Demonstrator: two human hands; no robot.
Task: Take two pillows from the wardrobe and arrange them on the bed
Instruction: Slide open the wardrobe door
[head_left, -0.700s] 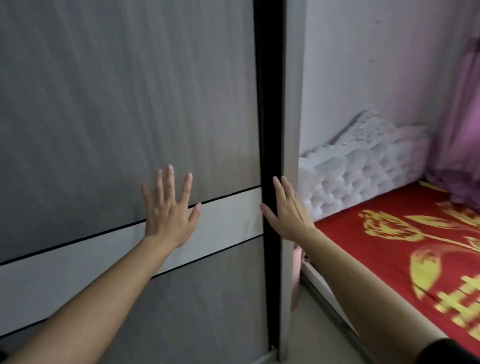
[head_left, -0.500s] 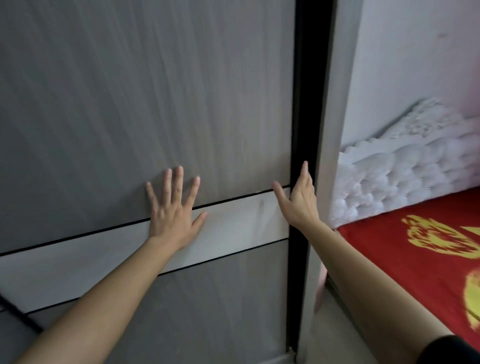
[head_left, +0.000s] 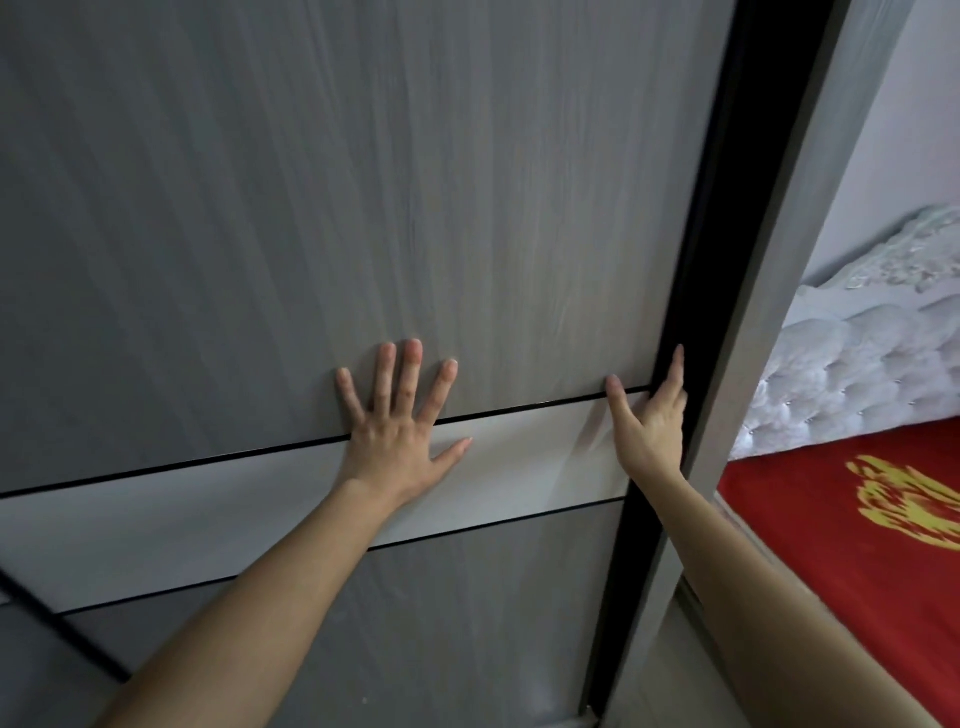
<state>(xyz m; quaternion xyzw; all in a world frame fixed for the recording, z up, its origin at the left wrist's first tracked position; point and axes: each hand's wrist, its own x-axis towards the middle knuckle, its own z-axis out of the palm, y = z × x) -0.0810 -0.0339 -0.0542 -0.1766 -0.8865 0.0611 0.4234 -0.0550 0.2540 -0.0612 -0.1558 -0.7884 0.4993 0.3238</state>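
Centre frame: left hand (head_left: 400, 431) flat, fingers splayed, pressed on wardrobe door (head_left: 363, 208), gripping nothing. Right hand (head_left: 652, 415) open, fingertips hooked at door's right edge by black gap (head_left: 727, 260), thumb on panel. Task barely begun: door not visibly open, pillows unseen, presumably inside. Bed (head_left: 857, 545) lower right, bare red cover. Versus earlier: view swung left, hands hardly moved on door.

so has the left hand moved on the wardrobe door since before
Barely. The left hand lies flat across the door's upper black line, palm on the white band, as before; the camera swung instead.
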